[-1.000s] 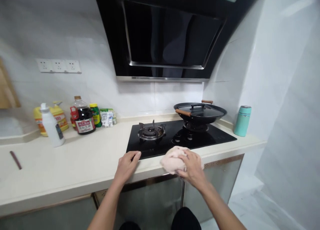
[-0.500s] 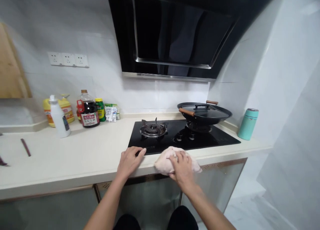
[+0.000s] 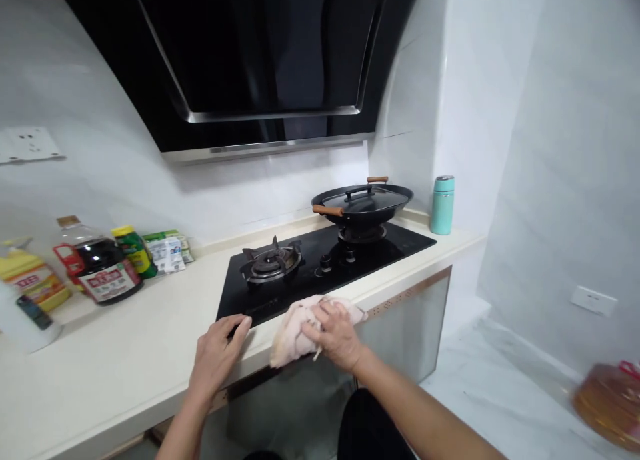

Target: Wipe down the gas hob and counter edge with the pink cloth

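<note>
A pale pink cloth (image 3: 293, 333) lies bunched on the front edge of the white countertop (image 3: 165, 340), with part of it hanging over. My right hand (image 3: 333, 330) presses on it, fingers curled into the fabric. On the counter edge rests my left hand (image 3: 217, 353), empty, its thumb apart from the fingers, close to the near left corner of the black gas stove (image 3: 310, 280). The stove's left burner (image 3: 273, 263) is bare. A black wok (image 3: 365, 210) with a lid and wooden handles sits over the right burner.
Left along the wall stand a white bottle (image 3: 30, 320), a yellow jug (image 3: 35, 277), a dark sauce bottle (image 3: 107, 270), a green container (image 3: 134, 250) and packets (image 3: 167, 250). A turquoise flask (image 3: 443, 207) is right of the stove. The range hood (image 3: 265, 60) overhangs. A large amber container (image 3: 607, 403) stands on the floor.
My view has turned right, bringing the floor container into sight. The cloth stays under my right hand at the counter edge, its folds shifted. My left hand still rests on the edge.
</note>
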Motion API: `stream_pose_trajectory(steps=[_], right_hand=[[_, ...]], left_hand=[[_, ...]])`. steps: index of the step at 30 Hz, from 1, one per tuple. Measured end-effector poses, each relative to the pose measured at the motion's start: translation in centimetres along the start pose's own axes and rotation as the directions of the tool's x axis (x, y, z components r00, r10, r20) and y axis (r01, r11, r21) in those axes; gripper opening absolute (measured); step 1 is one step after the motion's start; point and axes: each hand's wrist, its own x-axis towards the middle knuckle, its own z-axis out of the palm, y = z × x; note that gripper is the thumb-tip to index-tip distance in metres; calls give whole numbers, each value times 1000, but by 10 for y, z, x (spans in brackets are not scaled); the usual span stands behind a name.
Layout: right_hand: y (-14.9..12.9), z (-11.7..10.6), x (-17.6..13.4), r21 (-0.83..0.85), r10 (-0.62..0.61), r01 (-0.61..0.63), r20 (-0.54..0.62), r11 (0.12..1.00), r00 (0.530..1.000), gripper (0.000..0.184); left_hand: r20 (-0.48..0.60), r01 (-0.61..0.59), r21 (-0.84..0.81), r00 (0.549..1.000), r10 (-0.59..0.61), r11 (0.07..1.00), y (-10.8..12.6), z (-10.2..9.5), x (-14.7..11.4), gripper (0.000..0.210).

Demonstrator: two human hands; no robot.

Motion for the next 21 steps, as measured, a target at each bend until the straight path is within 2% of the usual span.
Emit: stream_pose_trajectory(steps=[4,7,9,11,13,15,18,21], right_hand=[[93,-39,-35,-28,9,-6,106,1000,994,33],[158,-68,-58,-57,38,-26,222,998,974,41],[189,-81,-69,-103,90,-62,291,993,952,48],[204,-89,-75,-147,140,-95,334,985,932,51],[204,-93,-75,-188,186,-126,353,974,917,56],[190,-93,-69,-239,248,-167,366,957,897,62],[154,-89,-52,-288,313,-208,389,935,867,70],[106,-77,-29,-264,323,-228,411,937,852,72]], left_hand=[[13,20,4,1000,-20,1000,3,0,1,57],[26,31,36,999,-32,999,6,1,0,56],[39,24,66,999,-26,998,9,2,1,55],[49,13,91,999,-17,996,10,2,1,53],[56,5,112,998,-11,994,12,3,2,52],[57,2,131,998,-9,991,13,4,2,52],[51,-2,147,999,-5,989,17,5,1,51],[38,-6,129,999,1,992,20,5,-2,50]])
